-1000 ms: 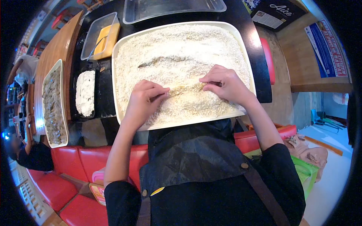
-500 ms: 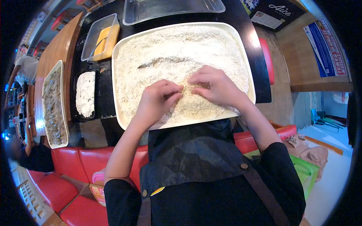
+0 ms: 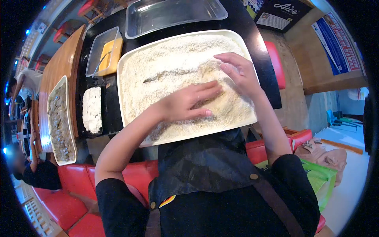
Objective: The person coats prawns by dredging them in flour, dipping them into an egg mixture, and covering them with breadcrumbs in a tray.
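A large white tray holds a thick layer of pale crumbs. Across the crumbs runs a dark groove or strip; which it is I cannot tell. My left hand lies low over the middle of the crumbs, fingers stretched toward the right, with nothing seen in it. At the tray's right side, my right hand hovers over the crumbs with its fingers apart and nothing visible between them.
Left of the tray are a clear container with yellow liquid and a utensil, a black tray of white powder, and a long tray of greyish food. A clear bin stands behind. Two people are at far left.
Both hands were pinched close together over the crumbs. My left hand has opened and moved right; my right hand has opened and moved right and up. The view has shifted slightly.
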The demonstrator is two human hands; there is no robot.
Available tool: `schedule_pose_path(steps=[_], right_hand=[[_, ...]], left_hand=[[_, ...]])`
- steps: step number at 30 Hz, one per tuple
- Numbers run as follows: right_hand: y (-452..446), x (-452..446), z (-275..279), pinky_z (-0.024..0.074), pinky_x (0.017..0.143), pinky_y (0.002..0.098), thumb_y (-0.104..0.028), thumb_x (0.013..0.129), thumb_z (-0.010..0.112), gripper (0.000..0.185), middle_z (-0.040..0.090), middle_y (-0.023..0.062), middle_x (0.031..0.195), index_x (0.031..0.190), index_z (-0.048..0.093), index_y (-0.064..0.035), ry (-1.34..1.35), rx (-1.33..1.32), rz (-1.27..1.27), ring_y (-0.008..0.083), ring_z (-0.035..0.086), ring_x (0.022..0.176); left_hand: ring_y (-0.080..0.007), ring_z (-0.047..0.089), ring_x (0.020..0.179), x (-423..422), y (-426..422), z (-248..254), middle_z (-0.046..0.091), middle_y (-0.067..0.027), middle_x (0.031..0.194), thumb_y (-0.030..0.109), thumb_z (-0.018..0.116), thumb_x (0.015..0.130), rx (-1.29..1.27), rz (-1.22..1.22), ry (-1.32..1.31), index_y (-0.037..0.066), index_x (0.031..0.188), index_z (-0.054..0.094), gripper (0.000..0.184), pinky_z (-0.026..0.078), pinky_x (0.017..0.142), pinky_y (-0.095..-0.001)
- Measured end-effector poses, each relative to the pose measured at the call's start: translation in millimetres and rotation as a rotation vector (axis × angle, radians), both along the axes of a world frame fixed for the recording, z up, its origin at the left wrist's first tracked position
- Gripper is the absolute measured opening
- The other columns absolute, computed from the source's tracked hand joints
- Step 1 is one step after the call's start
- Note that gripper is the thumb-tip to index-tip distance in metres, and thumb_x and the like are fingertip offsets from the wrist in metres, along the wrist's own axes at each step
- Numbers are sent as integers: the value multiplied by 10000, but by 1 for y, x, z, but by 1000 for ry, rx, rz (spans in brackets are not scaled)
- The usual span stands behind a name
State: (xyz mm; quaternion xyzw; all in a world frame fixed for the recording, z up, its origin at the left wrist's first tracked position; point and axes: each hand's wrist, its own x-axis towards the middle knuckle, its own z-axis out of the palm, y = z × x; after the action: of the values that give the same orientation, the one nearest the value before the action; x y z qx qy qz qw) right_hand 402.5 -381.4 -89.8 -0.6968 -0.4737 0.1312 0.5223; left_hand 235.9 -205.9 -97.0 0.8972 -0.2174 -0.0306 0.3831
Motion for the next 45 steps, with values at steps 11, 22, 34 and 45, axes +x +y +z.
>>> schedule_pose_path(steps=[11,22,34,45], right_hand=[[0,4,-11,504,894,310,-162,941,607,269,675,141,1088,1147,667,-1,-33,171,-163,223,649,1006],[1,8,-18,505,885,315,-168,953,594,279,672,144,1108,1171,657,-6,-38,215,-178,231,648,1015],[4,8,-19,507,890,318,-192,969,577,293,671,143,1105,1200,646,-25,-22,219,-217,232,650,1029],[4,9,-19,514,884,327,-188,981,552,293,668,149,1102,1205,637,-20,-52,213,-249,240,655,1016]], left_hand=[[-383,164,1479,18,-8,-8,159,-177,1610,484,323,1016,236,188,-23,44,1543,189,700,154,1193,-515],[-367,77,1500,28,-9,-5,149,-130,1625,454,308,1016,706,302,-251,90,1548,220,650,13,1191,-566],[-327,87,1505,37,-24,-12,143,-144,1623,480,249,1021,587,228,-203,74,1551,192,670,1,1195,-552],[-294,31,1514,48,4,1,137,-73,1634,481,306,1016,693,401,-343,131,1557,204,652,-60,1195,-529]])
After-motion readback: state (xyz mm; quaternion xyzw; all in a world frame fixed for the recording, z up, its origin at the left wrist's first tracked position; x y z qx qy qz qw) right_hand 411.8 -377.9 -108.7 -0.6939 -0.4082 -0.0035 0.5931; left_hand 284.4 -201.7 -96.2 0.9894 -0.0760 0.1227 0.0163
